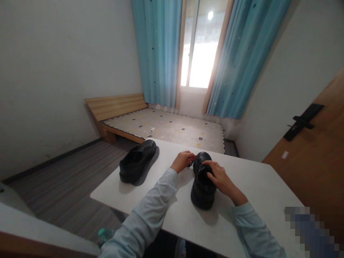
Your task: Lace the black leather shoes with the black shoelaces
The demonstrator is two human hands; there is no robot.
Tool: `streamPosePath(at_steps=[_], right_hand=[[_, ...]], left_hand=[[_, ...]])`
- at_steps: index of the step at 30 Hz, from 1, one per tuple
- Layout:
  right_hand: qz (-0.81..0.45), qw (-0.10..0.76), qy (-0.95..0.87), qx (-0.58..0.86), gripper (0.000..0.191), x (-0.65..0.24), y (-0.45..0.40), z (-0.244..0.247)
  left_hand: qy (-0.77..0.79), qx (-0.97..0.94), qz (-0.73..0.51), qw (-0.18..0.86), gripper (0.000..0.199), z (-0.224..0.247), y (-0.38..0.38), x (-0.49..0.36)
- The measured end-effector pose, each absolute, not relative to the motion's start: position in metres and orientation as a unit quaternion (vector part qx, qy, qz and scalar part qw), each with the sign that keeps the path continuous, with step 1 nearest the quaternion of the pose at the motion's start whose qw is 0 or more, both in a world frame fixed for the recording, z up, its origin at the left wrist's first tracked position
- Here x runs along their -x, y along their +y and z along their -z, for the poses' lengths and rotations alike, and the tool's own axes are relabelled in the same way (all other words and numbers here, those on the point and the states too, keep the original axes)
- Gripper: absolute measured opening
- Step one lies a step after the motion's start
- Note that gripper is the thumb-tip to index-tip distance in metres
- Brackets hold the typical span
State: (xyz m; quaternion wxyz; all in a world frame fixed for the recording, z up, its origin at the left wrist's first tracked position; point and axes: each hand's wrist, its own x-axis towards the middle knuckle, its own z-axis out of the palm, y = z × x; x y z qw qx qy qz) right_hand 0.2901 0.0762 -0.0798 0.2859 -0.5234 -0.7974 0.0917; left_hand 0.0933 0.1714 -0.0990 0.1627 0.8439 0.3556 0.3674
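Note:
A black shoe (203, 193) stands on the white table (172, 211) in front of me, its toe pointing away. At its left side, the fingers of my left hand (184, 161) are pinched together on a dark shoelace (190, 163), part of which hangs below them. From the right, my right hand (219, 176) grips the shoe near the lacing, with the thumb by the opening and the fingers over the upper. Fingertip detail is too small to make out fully. The other black shoe (137, 161) rests apart on the table's left part, untouched.
Beyond the table is a low bed (172, 125) with a small white remote-like object (152, 130) on it. A wooden door (309, 143) with a black handle stands at the right. A bottle with a green cap (101, 232) is below the table's left edge.

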Motion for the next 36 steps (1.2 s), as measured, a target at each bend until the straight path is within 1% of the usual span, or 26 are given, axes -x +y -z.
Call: streamPosePath(at_steps=[5, 7, 10, 14, 19, 21, 25, 29, 30, 34, 36], right_hand=[[-0.088, 0.308, -0.79, 0.523, 0.052, -0.287, 0.078, 0.077], [-0.087, 0.319, -0.788, 0.52, 0.054, -0.284, 0.079, 0.074], [-0.078, 0.33, -0.774, 0.534, 0.051, -0.28, 0.082, 0.072], [-0.032, 0.337, -0.758, 0.558, 0.045, -0.274, 0.085, 0.072], [0.019, 0.339, -0.735, 0.588, 0.042, -0.27, 0.087, 0.076], [0.035, 0.326, -0.726, 0.604, 0.041, -0.27, 0.088, 0.078], [0.062, 0.27, -0.717, 0.64, 0.035, -0.269, 0.089, 0.078], [0.082, 0.223, -0.72, 0.652, 0.034, -0.265, 0.09, 0.073], [0.086, 0.213, -0.724, 0.65, 0.034, -0.263, 0.09, 0.071], [0.095, 0.193, -0.74, 0.637, 0.029, -0.258, 0.092, 0.061], [0.097, 0.185, -0.739, 0.641, 0.025, -0.255, 0.093, 0.057]], left_hand=[[0.356, -0.846, -0.378, 0.121, 0.015, 0.1, 0.169, -0.096], [0.356, -0.845, -0.382, 0.117, 0.015, 0.102, 0.169, -0.097], [0.353, -0.845, -0.385, 0.119, 0.014, 0.103, 0.17, -0.099], [0.358, -0.84, -0.388, 0.127, 0.013, 0.102, 0.168, -0.1], [0.368, -0.817, -0.411, 0.167, 0.011, 0.098, 0.164, -0.104], [0.367, -0.808, -0.421, 0.187, 0.01, 0.098, 0.163, -0.106], [0.373, -0.784, -0.436, 0.237, 0.011, 0.099, 0.161, -0.109], [0.378, -0.764, -0.445, 0.275, 0.012, 0.098, 0.16, -0.11], [0.38, -0.762, -0.445, 0.277, 0.014, 0.098, 0.159, -0.11], [0.37, -0.78, -0.435, 0.254, 0.037, 0.098, 0.159, -0.11], [0.361, -0.796, -0.429, 0.23, 0.032, 0.098, 0.159, -0.11]])
